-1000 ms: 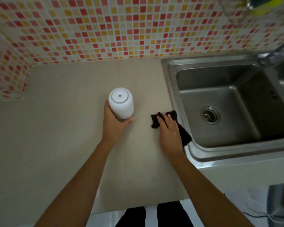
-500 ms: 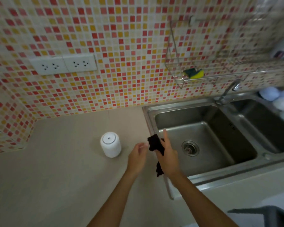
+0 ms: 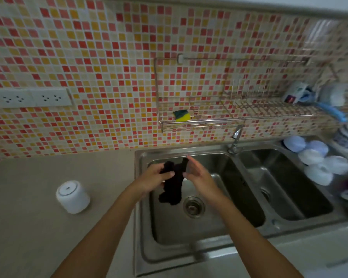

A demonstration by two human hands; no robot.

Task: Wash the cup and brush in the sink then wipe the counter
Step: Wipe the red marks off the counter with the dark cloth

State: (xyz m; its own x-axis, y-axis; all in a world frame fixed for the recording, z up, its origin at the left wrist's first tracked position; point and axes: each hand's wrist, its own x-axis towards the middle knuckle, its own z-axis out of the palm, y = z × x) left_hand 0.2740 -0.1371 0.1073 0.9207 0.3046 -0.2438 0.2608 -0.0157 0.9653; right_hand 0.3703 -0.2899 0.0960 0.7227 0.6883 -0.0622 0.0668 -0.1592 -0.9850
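Note:
A black cloth (image 3: pixel 174 184) hangs over the left basin of the steel sink (image 3: pixel 141 227). My left hand (image 3: pixel 156 177) grips its upper part. My right hand (image 3: pixel 199 175) holds the cloth's top corner, fingers partly spread. A white cup (image 3: pixel 72 196) stands upside down on the beige counter (image 3: pixel 38 227), left of the sink and apart from both hands. A blue-handled brush (image 3: pixel 329 109) lies on the wire wall rack (image 3: pixel 239 117) at the right, next to a mug (image 3: pixel 295 94).
A yellow and green sponge (image 3: pixel 181 115) sits on the rack's left end. The tap (image 3: pixel 235 138) stands between the two basins. Several white bowls (image 3: pixel 317 157) lie right of the sink. Wall sockets (image 3: pixel 31 98) are at the left.
My left hand let go of the white cup and joined the right on the black cloth. Both hands lifted the cloth off the counter and moved it right, over the left basin.

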